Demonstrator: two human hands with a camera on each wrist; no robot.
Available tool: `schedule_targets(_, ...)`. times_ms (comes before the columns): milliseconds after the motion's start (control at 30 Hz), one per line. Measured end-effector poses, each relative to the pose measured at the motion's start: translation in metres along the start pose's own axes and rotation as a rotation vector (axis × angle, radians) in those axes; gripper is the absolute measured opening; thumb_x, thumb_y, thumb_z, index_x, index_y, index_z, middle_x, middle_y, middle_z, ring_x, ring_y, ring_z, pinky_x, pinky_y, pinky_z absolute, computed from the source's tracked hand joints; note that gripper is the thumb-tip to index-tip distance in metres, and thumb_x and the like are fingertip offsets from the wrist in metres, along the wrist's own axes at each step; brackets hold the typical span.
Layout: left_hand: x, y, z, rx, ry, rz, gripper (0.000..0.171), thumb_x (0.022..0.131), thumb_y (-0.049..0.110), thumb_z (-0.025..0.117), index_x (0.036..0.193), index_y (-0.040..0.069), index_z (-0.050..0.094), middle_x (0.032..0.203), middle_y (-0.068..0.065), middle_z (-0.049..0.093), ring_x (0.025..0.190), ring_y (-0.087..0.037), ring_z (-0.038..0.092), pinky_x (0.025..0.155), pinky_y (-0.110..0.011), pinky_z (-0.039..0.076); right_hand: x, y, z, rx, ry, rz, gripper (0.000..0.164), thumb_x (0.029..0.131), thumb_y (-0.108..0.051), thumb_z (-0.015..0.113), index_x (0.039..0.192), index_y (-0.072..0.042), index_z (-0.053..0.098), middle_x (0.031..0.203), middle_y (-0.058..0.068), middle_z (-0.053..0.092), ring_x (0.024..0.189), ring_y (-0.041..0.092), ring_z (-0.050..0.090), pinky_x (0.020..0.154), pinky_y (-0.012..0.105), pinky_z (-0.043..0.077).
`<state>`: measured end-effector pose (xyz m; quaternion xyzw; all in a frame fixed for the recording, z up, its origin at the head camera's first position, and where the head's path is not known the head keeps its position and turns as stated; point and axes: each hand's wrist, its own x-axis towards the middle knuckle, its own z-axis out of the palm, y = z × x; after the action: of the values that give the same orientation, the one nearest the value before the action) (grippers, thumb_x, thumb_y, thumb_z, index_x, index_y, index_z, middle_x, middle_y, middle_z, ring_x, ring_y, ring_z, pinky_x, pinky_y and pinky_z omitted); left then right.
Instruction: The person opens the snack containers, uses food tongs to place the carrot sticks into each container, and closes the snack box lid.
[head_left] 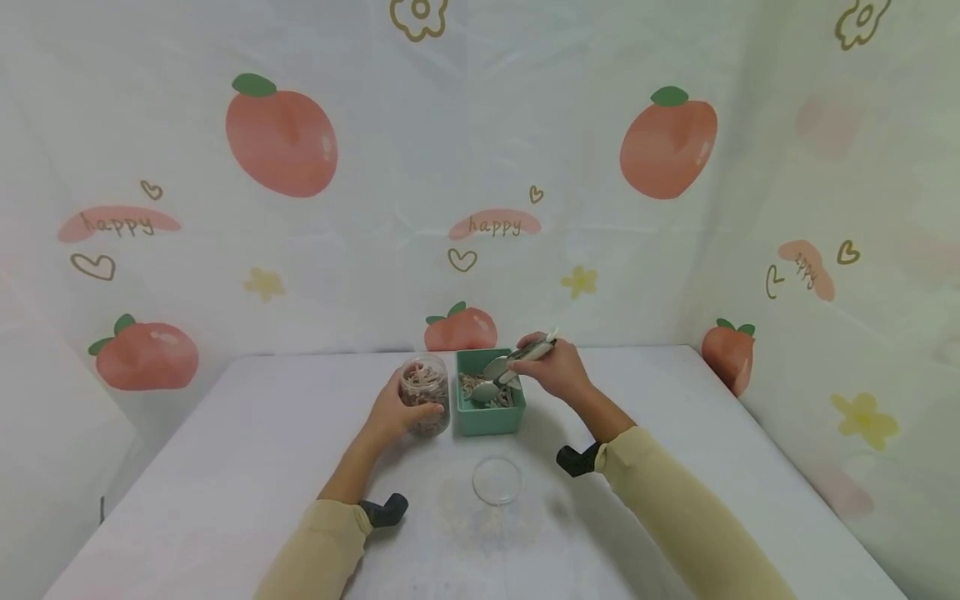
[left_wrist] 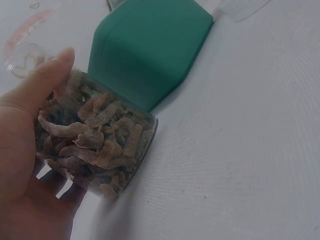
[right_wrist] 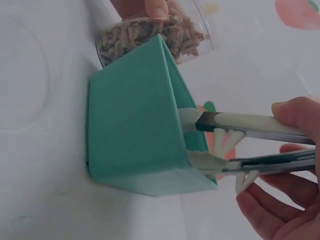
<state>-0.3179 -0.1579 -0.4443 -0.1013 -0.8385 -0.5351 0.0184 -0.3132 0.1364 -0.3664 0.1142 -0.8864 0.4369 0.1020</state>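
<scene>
My left hand grips a clear jar around its side, thumb in front. Brown, curled dried pieces fill much of the jar, and its mouth is uncovered. Beside it on the right stands a green rectangular box with similar dried pieces inside. My right hand holds a pair of tongs by their handles. The tongs' pale tips reach into the box, spread apart; whether they touch the pieces is hidden in the right wrist view by the box wall.
A clear round lid lies flat on the white table in front of the box. Behind the table hangs a white cloth printed with fruit. Each wrist carries a black camera mount.
</scene>
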Motion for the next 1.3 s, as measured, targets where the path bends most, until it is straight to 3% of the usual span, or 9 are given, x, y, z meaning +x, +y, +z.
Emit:
schedule_targets(233, 0.001, 0.000, 0.000, 0.008, 0.009, 0.008, 0.098, 0.076, 0.031, 0.085, 0.151, 0.009, 0.026, 0.138, -0.017, 0.046, 0.129, -0.033, 0.042, 0.107, -0.053, 0.032, -0.001, 0.003, 0.003, 0.146, -0.028, 0.023, 0.036, 0.081, -0.025, 0.079, 0.111, -0.007, 0.068, 0.102, 0.008, 0.068, 0.089, 0.022, 0.064, 0.074, 0.036, 0.052)
schedule_targets(700, 0.001, 0.001, -0.001, 0.004, 0.004, 0.000, 0.099, 0.075, 0.034, 0.085, 0.151, 0.010, 0.026, 0.138, -0.017, 0.046, 0.129, -0.033, 0.042, 0.108, -0.052, 0.032, -0.003, -0.002, -0.005, 0.105, -0.041, 0.048, 0.043, 0.079, -0.025, 0.080, 0.115, -0.006, 0.065, 0.099, 0.009, 0.068, 0.086, 0.023, 0.061, 0.071, 0.036, 0.049)
schedule_targets(1300, 0.000, 0.000, 0.000, -0.003, -0.007, -0.005, 0.099, 0.076, 0.035, 0.084, 0.152, 0.012, 0.025, 0.139, -0.017, 0.045, 0.129, -0.033, 0.042, 0.106, -0.053, 0.033, -0.001, 0.007, 0.009, 0.007, 0.099, -0.023, 0.025, 0.080, -0.023, 0.079, 0.097, -0.008, 0.071, 0.084, 0.005, 0.070, 0.072, 0.019, 0.060, 0.060, 0.032, 0.047)
